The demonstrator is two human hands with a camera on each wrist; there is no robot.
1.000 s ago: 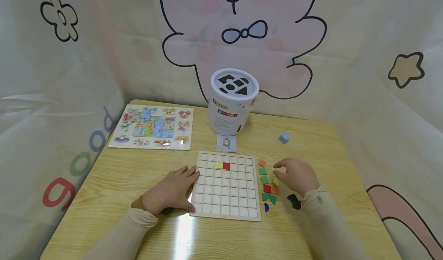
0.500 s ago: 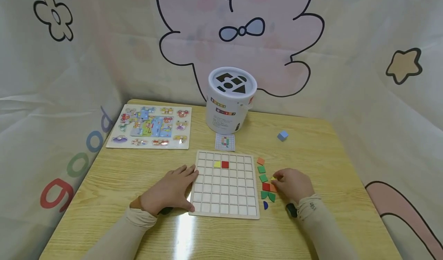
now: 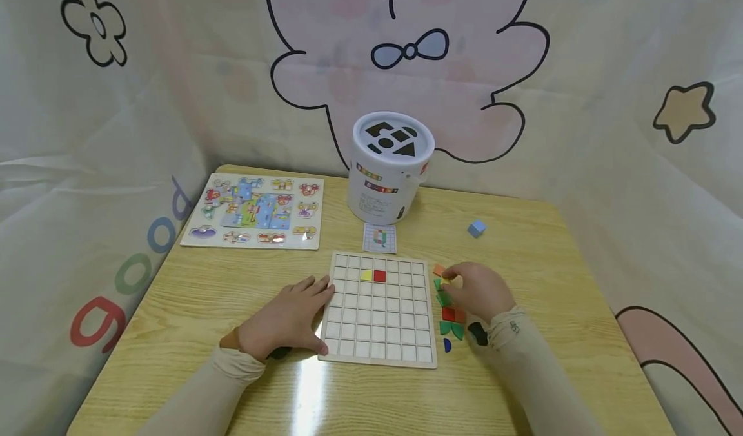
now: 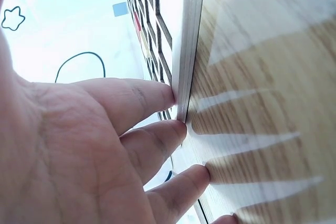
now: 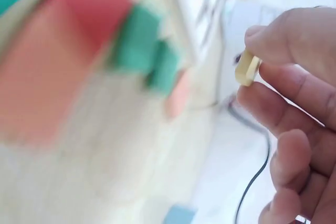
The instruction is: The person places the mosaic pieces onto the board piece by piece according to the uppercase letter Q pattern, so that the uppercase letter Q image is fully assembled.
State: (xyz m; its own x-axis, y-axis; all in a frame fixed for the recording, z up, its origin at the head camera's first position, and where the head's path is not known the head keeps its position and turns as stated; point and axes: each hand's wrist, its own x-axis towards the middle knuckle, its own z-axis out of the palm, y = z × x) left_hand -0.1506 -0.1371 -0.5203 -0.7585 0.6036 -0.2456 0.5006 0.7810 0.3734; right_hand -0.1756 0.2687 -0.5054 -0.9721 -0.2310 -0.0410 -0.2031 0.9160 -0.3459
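Observation:
My left hand (image 3: 288,318) rests with spread fingers at the left edge of a square grid board (image 3: 371,353); in the left wrist view, fingertips of that hand (image 4: 89,135) touch the board's side (image 4: 189,40). One yellow piece (image 3: 366,275) and one red square (image 3: 380,276) lie side by side in an upper row. My right hand (image 3: 483,292) is over the loose pieces right of the board. In the right wrist view, the thumb and fingers of the right hand (image 5: 294,93) pinch a small yellow piece (image 5: 247,68).
Loose pieces lie right of the board, among them a red square (image 3: 448,314), green ones (image 3: 458,331) and a dark blue half-round (image 3: 447,345). Behind stand a pattern card (image 3: 380,238), a white bucket (image 3: 380,194), a puzzle board (image 3: 191,237) and a blue cube (image 3: 476,228).
My right hand has closed on the yellow piece, lifted it from among the loose pieces and moved toward the board's upper right. My left hand has stayed at the board's edge.

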